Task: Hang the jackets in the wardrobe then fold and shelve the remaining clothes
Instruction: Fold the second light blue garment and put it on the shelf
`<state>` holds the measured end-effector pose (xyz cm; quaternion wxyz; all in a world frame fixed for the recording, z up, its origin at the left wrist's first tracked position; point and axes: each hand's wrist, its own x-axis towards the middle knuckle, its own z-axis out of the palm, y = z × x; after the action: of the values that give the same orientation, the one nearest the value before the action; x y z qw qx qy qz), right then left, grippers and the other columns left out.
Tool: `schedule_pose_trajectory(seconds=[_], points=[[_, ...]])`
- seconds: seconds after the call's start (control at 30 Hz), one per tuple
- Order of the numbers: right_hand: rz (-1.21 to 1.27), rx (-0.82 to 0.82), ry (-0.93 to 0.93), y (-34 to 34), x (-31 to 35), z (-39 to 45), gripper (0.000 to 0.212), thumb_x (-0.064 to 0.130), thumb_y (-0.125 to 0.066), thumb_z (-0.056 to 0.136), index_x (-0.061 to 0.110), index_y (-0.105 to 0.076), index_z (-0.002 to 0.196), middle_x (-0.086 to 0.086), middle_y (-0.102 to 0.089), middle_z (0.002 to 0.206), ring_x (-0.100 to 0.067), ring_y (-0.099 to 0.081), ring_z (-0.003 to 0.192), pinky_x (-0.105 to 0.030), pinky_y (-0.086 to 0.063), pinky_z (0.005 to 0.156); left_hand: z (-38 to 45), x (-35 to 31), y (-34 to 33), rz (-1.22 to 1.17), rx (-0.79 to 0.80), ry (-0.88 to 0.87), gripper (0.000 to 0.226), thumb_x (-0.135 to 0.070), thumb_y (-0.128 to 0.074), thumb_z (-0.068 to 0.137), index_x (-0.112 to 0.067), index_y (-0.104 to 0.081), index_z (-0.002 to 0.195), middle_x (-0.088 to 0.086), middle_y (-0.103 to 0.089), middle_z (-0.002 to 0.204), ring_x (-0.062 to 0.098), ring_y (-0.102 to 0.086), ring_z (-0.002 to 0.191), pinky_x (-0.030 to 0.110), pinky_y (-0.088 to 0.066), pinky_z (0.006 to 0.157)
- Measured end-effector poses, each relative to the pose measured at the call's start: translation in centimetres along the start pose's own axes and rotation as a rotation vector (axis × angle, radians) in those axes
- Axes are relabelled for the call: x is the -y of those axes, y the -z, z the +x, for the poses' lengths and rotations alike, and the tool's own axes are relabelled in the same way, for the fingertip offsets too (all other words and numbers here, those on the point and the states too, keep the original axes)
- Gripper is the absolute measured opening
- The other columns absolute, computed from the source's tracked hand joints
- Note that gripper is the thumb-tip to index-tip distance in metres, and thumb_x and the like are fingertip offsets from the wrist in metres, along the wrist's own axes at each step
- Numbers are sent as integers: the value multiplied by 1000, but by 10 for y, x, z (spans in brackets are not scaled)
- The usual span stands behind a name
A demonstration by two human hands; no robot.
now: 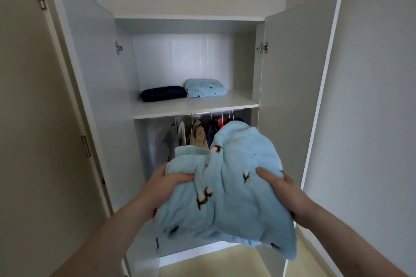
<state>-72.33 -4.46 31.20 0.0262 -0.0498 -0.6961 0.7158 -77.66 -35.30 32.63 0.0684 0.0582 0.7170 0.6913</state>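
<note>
Both hands are clamped on a bunched-up light blue fleece garment (227,191) with little brown sprig prints: left hand (162,186) has its thumb over the left edge, right hand (286,189) pinches the right edge, thumb on top. It's held up in front of the open wardrobe (292,74), hem drooping near the floor. Farther back, the shelf (202,108) carries a folded dark navy piece (163,94) on the left, touching a folded blue garment (205,87) in the same print. Below the shelf, jackets (198,135) hang on white hangers.
</note>
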Motion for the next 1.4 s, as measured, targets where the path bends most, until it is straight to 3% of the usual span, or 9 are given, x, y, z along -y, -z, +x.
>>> schedule_pose_trajectory(seconds=[0.1,0.23,0.47,0.63,0.7,0.77,1.0,1.2,1.4], points=[[-9,-10,17,6,11,49,40,47,-76,86,27,-71,120,3,-78,110,-20,-76,100,-43,-57,94,45,-12,-4,8,-20,-18,52,-37,-91,54,-38,-76,104,-4,-79,103,19,-77,91,43,-61,79],[-19,-5,42,19,27,121,34,49,-76,85,31,-73,113,9,-79,104,-13,-77,93,-32,-59,77,113,-29,-11,19,-55,-48,34,-28,-90,69,-37,-78,100,-6,-79,98,15,-77,85,30,-61,63],[12,-4,74,49,55,257,35,50,-79,82,33,-70,111,13,-79,96,-10,-77,84,-24,-60,63,240,-60,-30,72,-124,-45,44,-35,-93,60,-36,-77,101,-4,-79,102,20,-77,92,47,-61,85],[9,38,84,62,80,341,26,45,-78,85,31,-70,105,15,-78,87,-8,-76,77,-22,-58,56,314,-81,-35,98,-190,-77,58,-40,-92,53,-31,-74,107,-6,-79,99,19,-77,89,44,-61,82],[23,53,83,63,91,370,22,41,-77,86,30,-70,104,13,-79,85,-9,-76,75,-22,-58,53,339,-92,-35,111,-202,-97,59,-41,-91,52,-31,-73,107,-10,-79,96,14,-77,84,35,-61,71],[21,63,78,63,103,397,25,42,-78,86,29,-70,106,11,-79,89,-11,-77,78,-23,-59,56,366,-103,-33,111,-197,-101,56,-39,-92,55,-32,-73,107,-11,-79,93,12,-77,80,30,-60,65],[-16,55,56,52,136,500,45,47,-78,84,23,-70,121,-2,-78,109,-27,-76,99,-47,-58,95,472,-137,-19,96,-171,-95,57,-37,-92,50,-35,-75,104,-5,-79,98,22,-76,91,40,-62,80],[-60,8,23,36,165,587,47,45,-79,83,15,-70,117,-5,-80,100,-24,-78,87,-32,-61,63,572,-148,7,22,-87,-40,72,-32,-93,55,-17,-69,121,10,-77,108,34,-75,96,53,-59,91],[-306,-118,-14,23,198,675,71,58,-81,74,13,-66,127,-6,-75,112,-25,-74,95,-37,-59,81,668,-141,18,-71,36,132,61,-31,-83,73,-1,-67,125,23,-74,112,41,-71,105,56,-53,102]])
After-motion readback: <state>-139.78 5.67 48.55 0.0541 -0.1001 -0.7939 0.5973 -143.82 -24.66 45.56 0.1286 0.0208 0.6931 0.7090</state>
